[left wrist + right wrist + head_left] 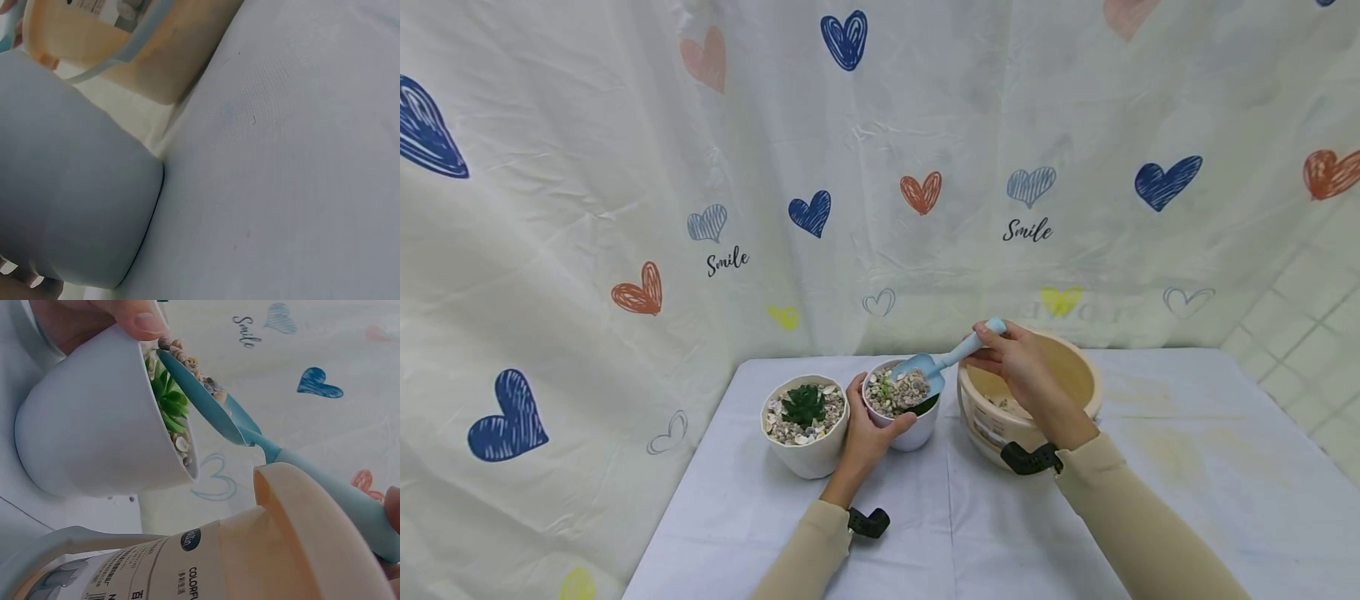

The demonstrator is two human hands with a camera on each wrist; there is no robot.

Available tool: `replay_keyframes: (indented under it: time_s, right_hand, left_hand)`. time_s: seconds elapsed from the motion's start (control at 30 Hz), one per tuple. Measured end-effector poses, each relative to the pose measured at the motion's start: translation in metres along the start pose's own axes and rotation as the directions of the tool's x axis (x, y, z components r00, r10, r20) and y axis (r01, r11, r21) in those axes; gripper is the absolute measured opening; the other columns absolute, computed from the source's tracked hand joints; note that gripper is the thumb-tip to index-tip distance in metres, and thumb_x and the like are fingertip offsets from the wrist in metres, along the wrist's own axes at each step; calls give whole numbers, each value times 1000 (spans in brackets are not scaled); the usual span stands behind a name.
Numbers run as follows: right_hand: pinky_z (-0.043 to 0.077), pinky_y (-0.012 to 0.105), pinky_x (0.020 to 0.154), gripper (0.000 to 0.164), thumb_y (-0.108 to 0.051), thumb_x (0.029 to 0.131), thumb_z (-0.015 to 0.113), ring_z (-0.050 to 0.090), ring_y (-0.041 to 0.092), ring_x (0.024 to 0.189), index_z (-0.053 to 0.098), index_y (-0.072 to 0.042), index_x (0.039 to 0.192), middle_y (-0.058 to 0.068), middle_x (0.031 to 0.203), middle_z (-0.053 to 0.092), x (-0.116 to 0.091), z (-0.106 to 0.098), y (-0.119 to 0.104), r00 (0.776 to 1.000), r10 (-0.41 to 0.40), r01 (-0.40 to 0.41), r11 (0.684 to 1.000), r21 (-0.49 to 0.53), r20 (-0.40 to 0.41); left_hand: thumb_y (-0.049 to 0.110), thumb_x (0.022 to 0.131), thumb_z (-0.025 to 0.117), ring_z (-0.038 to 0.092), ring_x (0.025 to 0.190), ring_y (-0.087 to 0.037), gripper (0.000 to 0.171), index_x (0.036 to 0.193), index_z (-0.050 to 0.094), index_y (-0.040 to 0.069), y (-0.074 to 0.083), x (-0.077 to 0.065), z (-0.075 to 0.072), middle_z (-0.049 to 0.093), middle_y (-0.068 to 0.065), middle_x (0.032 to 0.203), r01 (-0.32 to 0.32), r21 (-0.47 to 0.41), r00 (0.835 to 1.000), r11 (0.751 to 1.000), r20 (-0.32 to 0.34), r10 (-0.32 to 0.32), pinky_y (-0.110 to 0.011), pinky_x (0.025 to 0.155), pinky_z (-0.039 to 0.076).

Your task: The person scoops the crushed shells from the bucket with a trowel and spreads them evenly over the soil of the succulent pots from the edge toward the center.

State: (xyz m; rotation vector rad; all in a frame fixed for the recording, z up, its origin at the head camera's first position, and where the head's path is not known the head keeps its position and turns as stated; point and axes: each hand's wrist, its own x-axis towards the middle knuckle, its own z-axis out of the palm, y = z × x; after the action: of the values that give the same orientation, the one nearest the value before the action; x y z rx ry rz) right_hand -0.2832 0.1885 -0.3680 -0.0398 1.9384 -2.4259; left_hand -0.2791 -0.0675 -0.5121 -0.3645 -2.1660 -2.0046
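Note:
My right hand [1021,367] grips a light blue hand trowel [961,350] by its handle. Small pebbles and shells [190,362] lie heaped on the trowel's blade, which tilts over the rim of a small white flowerpot [94,419]. Around that pot's left side my left hand [867,435] is wrapped, its thumb across the front. In the right wrist view, a green succulent [170,400] and some pebbles show inside the pot, beneath the blade. The left wrist view has the pot's side wall [69,169] close up.
A second white pot [808,457] with a dark green succulent [803,405] and pebbles stands to the left. On the right is a cream bucket [981,417] with a grey handle [140,40] and some pebbles inside. A heart-printed curtain [925,267] hangs behind the cloth-covered table [895,550].

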Motion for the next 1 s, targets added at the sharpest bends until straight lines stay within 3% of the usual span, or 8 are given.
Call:
replay_keyframes:
  time_s: [0.2, 0.43, 0.73, 1.0]
  right_hand:
    - [61, 31, 83, 11, -22, 105, 57, 75, 11, 85, 62, -12, 102, -4, 94, 72, -1, -1, -1, 1000, -3, 3, 1000, 9, -22]
    - [60, 34, 89, 16, -24, 106, 56, 74, 12, 87, 59, -10, 110, -7, 92, 72, -3, -1, -4, 997, 16, -15, 1000, 24, -76]
    - [61, 32, 87, 13, -23, 106, 56, 75, 13, 86, 61, -11, 106, -1, 100, 71, -3, -5, -3, 995, 30, -25, 998, 57, -95]
    - [61, 33, 86, 13, -24, 105, 58, 75, 13, 86, 64, -13, 101, -5, 98, 71, -4, -5, -3, 997, 11, -7, 999, 45, -81]
  left_hand:
    - [27, 79, 88, 37, 146, -25, 108, 160, 17, 32, -1, 1, 0, 30, -7, 162, 18, -9, 1000, 1000, 5, -18, -51, 118, 33]
    - [35, 81, 86, 25, 154, -25, 109, 161, 13, 38, -3, 0, 1, 21, -5, 167, 37, 23, 999, 999, -7, -37, -53, 122, 25]
    - [42, 73, 92, 33, 149, -21, 117, 159, 12, 43, -3, -3, 4, 28, -1, 164, 53, 40, 999, 998, -15, -52, -50, 121, 28]
    - [36, 74, 92, 37, 147, -22, 113, 159, 18, 36, -2, 0, 3, 33, -1, 161, 21, 27, 999, 999, -32, -20, -50, 121, 29]
